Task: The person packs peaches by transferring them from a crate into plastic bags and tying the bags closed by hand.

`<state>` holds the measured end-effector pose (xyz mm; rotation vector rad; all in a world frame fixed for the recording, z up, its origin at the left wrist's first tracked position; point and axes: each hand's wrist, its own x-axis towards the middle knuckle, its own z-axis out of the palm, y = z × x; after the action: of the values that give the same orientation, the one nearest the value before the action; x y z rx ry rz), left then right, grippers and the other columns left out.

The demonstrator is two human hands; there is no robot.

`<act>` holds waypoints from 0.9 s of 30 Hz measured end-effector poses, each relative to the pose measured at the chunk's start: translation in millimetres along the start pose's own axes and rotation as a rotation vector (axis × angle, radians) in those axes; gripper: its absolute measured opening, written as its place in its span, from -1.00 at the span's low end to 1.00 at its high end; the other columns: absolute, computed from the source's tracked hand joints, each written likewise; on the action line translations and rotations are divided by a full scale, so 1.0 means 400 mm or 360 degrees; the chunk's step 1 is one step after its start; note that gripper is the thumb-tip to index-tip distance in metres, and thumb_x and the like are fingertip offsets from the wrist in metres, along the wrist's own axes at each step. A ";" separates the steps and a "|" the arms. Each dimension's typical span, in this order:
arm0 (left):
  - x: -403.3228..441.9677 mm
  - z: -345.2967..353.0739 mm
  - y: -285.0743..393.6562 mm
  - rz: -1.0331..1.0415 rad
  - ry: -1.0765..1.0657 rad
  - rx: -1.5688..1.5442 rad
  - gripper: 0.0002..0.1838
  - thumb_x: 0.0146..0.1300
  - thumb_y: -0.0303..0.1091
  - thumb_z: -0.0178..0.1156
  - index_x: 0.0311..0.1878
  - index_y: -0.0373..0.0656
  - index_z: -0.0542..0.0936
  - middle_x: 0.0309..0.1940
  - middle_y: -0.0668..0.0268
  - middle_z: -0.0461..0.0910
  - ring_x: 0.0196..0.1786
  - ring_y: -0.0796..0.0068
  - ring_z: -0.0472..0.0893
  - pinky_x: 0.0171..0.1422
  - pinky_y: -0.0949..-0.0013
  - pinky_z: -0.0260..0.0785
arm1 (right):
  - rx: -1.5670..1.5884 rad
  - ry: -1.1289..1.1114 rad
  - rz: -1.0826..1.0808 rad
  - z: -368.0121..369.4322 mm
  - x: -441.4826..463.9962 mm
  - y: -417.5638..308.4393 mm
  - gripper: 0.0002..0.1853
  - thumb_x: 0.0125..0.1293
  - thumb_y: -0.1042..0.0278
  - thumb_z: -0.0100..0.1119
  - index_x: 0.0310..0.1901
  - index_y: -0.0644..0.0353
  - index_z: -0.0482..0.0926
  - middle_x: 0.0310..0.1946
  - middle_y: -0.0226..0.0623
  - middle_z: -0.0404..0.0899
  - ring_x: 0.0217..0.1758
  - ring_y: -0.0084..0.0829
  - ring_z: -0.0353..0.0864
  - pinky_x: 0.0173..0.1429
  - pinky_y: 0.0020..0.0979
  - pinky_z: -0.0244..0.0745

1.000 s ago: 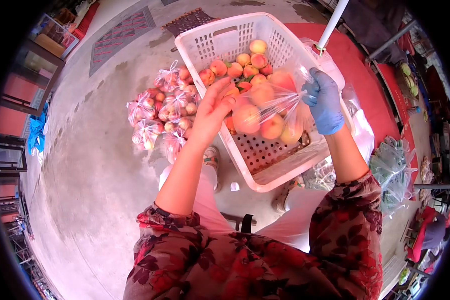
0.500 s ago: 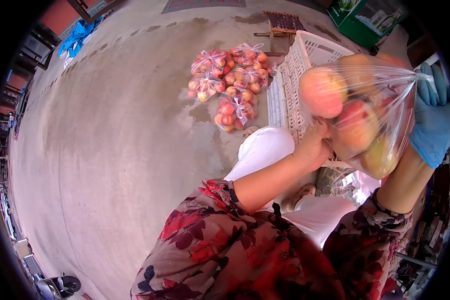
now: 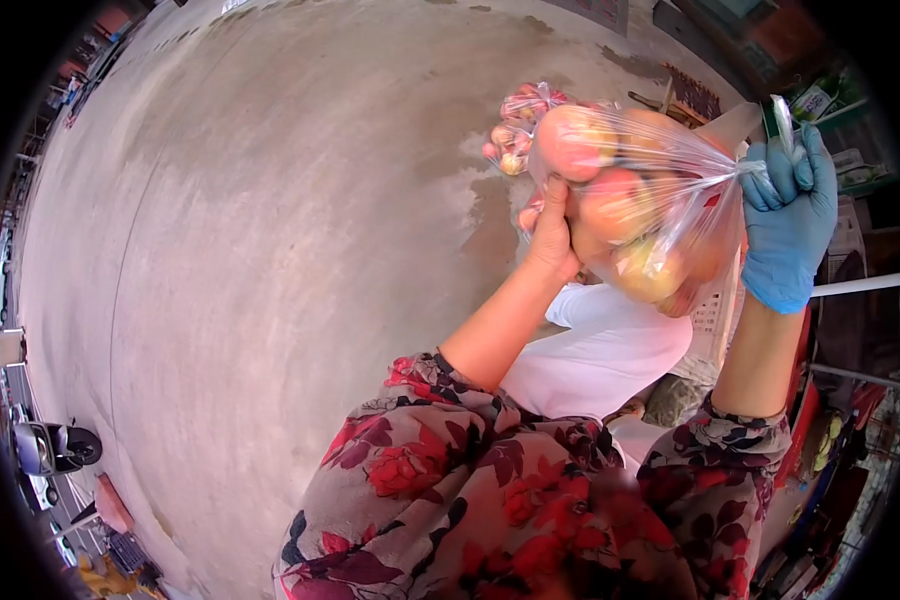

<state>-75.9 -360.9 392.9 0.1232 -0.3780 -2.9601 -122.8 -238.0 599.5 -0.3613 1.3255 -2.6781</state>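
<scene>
A clear plastic bag of large red and yellow fruit (image 3: 615, 205), which look like peaches or nectarines, is held up in front of me, tilted on its side. My left hand (image 3: 555, 235), bare, cups its left end, with the thumb up along the plastic and the other fingers partly hidden beneath. At the right, my right hand (image 3: 790, 215), in a blue glove, grips the gathered neck of the bag. The bag's loose end (image 3: 784, 125) sticks up between the gloved fingers. The plastic is drawn tight in folds toward that hand.
More filled fruit bags (image 3: 515, 135) sit on the concrete floor (image 3: 300, 220), partly behind the held bag. A pale plastic crate (image 3: 712, 325) shows below it. A woven-top stool (image 3: 692, 95) stands at the back. A scooter (image 3: 55, 447) is at the far left.
My view has swung to the right. The held bag is now farther left in view and covers most of the floor bags and crate. Both hands keep their hold.
</scene>
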 end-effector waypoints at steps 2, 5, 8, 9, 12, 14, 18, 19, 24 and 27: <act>-0.004 -0.066 0.036 -0.0033 0.0078 0.0011 -0.21 0.09 0.22 0.11 0.24 -0.13 0.18 0.16 0.22 0.30 0.17 0.30 0.37 0.25 0.21 0.27 | -0.0096 0.0033 0.0156 0.021 -0.009 0.044 -0.68 0.29 0.29 -0.01 -0.64 0.02 0.26 -0.77 -0.60 0.00 -0.73 -0.72 -0.12 -0.63 -0.63 -0.13; -0.045 -0.183 0.093 0.0155 0.0428 0.0442 -0.32 0.19 0.08 0.06 0.24 -0.15 0.18 0.15 0.20 0.29 0.16 0.25 0.35 0.25 0.21 0.23 | -0.0249 -0.0064 0.0385 0.004 -0.034 0.158 -0.76 0.31 0.28 -0.01 -0.53 0.06 0.39 -0.70 -0.62 0.11 -0.69 -0.78 0.01 -0.62 -0.67 -0.07; -0.127 -0.222 0.146 0.0846 0.0846 0.1701 -0.42 0.21 -0.13 0.03 0.23 -0.19 0.18 0.14 0.09 0.26 0.20 0.14 0.26 0.30 0.18 0.11 | -0.0648 -0.0082 0.0522 0.008 -0.087 0.332 -0.78 0.31 0.27 0.00 -0.46 0.15 0.47 -0.64 -0.60 0.25 -0.61 -0.77 0.13 -0.56 -0.66 0.04; -0.139 -0.233 0.204 0.1094 0.0958 0.2221 -0.44 0.20 -0.21 0.02 0.23 -0.20 0.18 0.14 0.05 0.25 0.22 0.10 0.23 0.31 0.18 0.06 | -0.0780 -0.0095 0.0543 0.048 -0.075 0.433 -0.77 0.31 0.26 0.00 -0.45 0.18 0.48 -0.63 -0.59 0.28 -0.59 -0.76 0.17 -0.54 -0.65 0.07; -0.228 -0.196 0.218 0.1012 0.0174 0.3176 -0.42 0.09 -0.30 0.06 0.19 -0.31 0.25 0.15 -0.10 0.20 0.26 0.05 0.17 0.33 0.14 -0.01 | -0.0917 -0.0305 0.0570 0.048 -0.111 0.621 -0.72 0.31 0.22 0.02 -0.47 0.22 0.46 -0.64 -0.55 0.27 -0.56 -0.70 0.19 -0.49 -0.60 0.15; -0.247 -0.220 0.217 0.1011 0.0527 0.3094 -0.59 0.01 -0.42 0.06 0.00 -0.22 0.41 0.02 0.02 0.32 0.13 0.00 0.25 0.19 0.13 0.12 | -0.1042 -0.0499 0.0620 0.047 -0.147 0.721 -0.71 0.32 0.22 -0.01 -0.48 0.22 0.45 -0.65 -0.52 0.28 -0.56 -0.67 0.19 -0.48 -0.58 0.18; -0.249 -0.370 0.291 0.0842 0.0913 0.2658 -0.79 -0.02 -0.45 0.10 -0.26 -0.23 0.51 -0.26 0.13 0.45 -0.11 0.05 0.40 -0.07 0.11 0.28 | -0.1583 -0.0968 0.0370 0.073 -0.234 0.860 -0.71 0.28 0.20 -0.02 -0.39 0.31 0.47 -0.50 -0.10 0.49 -0.43 -0.11 0.45 -0.29 -0.21 0.35; -0.262 -0.391 0.307 0.0804 0.0934 0.2630 -0.80 -0.02 -0.45 0.10 -0.26 -0.22 0.52 -0.28 0.13 0.46 -0.13 0.06 0.42 -0.10 0.12 0.30 | -0.1562 -0.0996 0.0539 0.084 -0.244 0.875 -0.70 0.28 0.19 -0.04 -0.37 0.30 0.48 -0.46 -0.06 0.50 -0.38 -0.05 0.46 -0.25 -0.18 0.36; -0.291 -0.511 0.423 0.0385 0.0975 0.3281 -0.84 0.03 -0.44 0.08 -0.29 -0.24 0.52 -0.28 0.09 0.51 -0.22 0.02 0.51 -0.17 0.12 0.38 | -0.1304 -0.0936 0.1177 0.100 -0.243 0.998 -0.73 0.30 0.21 0.01 -0.33 0.27 0.52 -0.53 -0.38 0.50 -0.47 -0.57 0.41 -0.35 -0.47 0.37; -0.301 -0.628 0.489 0.0303 0.1020 0.3540 -0.82 0.05 -0.42 0.08 -0.28 -0.29 0.54 -0.39 0.00 0.52 -0.32 0.04 0.54 -0.25 0.14 0.40 | -0.1251 -0.1056 0.1194 0.090 -0.256 1.042 -0.74 0.30 0.23 0.00 -0.18 0.25 0.55 -0.31 -0.34 0.56 -0.29 -0.55 0.50 -0.23 -0.50 0.41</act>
<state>95.9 -589.4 207.9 0.9600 -2.6645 -0.7872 -9.9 -495.0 272.9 -0.5958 1.7280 -1.2141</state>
